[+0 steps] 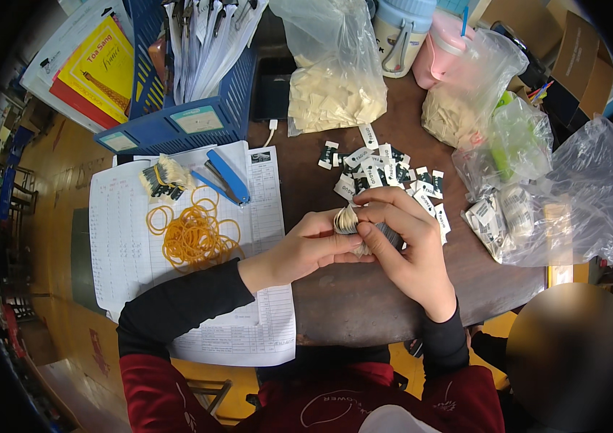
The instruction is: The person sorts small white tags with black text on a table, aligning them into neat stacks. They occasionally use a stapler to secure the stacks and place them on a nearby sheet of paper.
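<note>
Above the brown table [335,303], both hands meet around a bundle of small folded labels [346,219], its pale edges fanned at the top. My left hand [293,254] grips the bundle's left and lower side with closed fingers. From the right, my right hand [416,254] pinches it between thumb and curled fingers. Just beyond lies a loose pile of white and dark green labels [373,170]. Yellow rubber bands [192,234] sit in a tangle left of my left forearm. Behind them is another bundle of labels [166,179].
A blue stapler [225,179] rests on written sheets [119,245]. Behind stands a blue basket [194,119] of papers. Clear bags of labels [337,94], a lidded jug [400,36] and a pink cup [440,47] line the back. More plastic bags [588,202] cover the right; a person [574,353] is nearby.
</note>
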`<control>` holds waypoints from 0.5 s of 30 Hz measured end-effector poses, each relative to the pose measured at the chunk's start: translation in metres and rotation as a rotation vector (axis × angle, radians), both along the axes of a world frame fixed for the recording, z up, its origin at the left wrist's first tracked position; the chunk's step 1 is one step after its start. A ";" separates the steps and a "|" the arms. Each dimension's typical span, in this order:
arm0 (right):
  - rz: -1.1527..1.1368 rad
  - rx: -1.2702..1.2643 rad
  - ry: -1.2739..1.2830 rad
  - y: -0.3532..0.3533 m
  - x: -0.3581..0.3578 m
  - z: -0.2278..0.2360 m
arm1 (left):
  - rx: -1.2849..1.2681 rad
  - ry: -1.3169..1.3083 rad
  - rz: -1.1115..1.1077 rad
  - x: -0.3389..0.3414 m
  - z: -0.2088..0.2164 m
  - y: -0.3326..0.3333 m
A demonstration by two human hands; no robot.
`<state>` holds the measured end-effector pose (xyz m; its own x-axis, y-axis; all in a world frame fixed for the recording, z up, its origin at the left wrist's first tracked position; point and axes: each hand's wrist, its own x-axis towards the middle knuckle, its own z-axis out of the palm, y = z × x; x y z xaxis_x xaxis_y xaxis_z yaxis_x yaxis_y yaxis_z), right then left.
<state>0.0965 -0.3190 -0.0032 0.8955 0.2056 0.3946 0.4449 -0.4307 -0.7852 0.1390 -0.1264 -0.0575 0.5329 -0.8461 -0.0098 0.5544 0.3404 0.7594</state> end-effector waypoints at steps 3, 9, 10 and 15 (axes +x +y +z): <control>-0.005 0.007 -0.003 0.000 0.000 0.000 | 0.006 0.000 0.009 -0.001 0.000 0.000; -0.076 0.072 0.068 0.005 -0.003 0.001 | 0.075 -0.024 0.028 -0.001 0.004 0.000; -0.084 0.082 0.080 0.006 -0.003 0.001 | 0.082 -0.024 0.028 -0.001 0.005 0.000; -0.060 0.030 -0.024 0.006 0.000 0.000 | 0.070 -0.005 0.031 -0.002 0.007 0.000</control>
